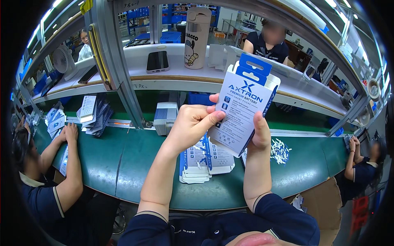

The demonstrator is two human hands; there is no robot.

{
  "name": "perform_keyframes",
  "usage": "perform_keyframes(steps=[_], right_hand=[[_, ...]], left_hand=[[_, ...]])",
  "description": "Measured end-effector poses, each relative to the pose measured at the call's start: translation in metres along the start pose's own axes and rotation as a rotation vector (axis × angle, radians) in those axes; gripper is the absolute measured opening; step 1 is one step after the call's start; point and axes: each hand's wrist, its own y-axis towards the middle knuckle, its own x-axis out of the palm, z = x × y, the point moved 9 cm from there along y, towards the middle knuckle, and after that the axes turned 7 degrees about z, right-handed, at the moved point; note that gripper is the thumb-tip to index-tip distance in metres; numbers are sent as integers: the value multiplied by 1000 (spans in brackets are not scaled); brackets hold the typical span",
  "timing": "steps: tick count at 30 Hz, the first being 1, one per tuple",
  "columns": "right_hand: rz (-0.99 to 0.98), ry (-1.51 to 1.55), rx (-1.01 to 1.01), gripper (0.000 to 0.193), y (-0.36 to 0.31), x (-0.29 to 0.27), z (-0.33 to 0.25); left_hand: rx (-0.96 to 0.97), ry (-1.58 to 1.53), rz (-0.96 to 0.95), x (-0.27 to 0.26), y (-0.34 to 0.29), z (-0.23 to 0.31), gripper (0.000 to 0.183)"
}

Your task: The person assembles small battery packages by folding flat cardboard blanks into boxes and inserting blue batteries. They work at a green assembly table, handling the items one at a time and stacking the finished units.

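Observation:
A flat-sided white and blue cardboard box is held up in front of me, tilted, its blue hang tab and white end flaps standing up at the top. My left hand pinches its left edge between thumb and fingers. Along the lower right edge, my right hand grips it, thumb on the front and the other fingers mostly hidden behind. Beneath the box, a stack of similar flattened boxes lies on the green table, beside a second stack partly covered by the held box.
White paper scraps are heaped right of my right arm. A bundle of cartons stands behind my left arm. The shelf ahead carries a phone and tumbler. Co-workers sit left and right; a brown carton stands lower right.

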Motion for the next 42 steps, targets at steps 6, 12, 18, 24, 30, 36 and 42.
perform_keyframes(steps=[6, 12, 18, 24, 30, 36, 42], right_hand=[[63, -229, 93, 51, -22, -30, 2], [55, -316, 92, 35, -8, -26, 3], [278, -512, -203, 22, -3, -25, -18], [362, -497, -293, 18, -16, -21, -23], [410, -344, -211, 13, -13, -27, -18], [536, -422, -412, 51, -19, -27, -32], [556, -885, -762, 45, -26, -14, -57]], left_hand=[[96, -235, 325, -19, -1, 9, 31], [429, 106, 318, -20, -11, 46, 33], [488, 401, 533, -30, -17, 50, 35], [428, 238, 496, -27, -19, 41, 37], [313, 76, 407, -23, -14, 35, 34], [368, 254, 433, -19, -14, 48, 37], [390, 316, 390, -9, -12, 47, 38]])
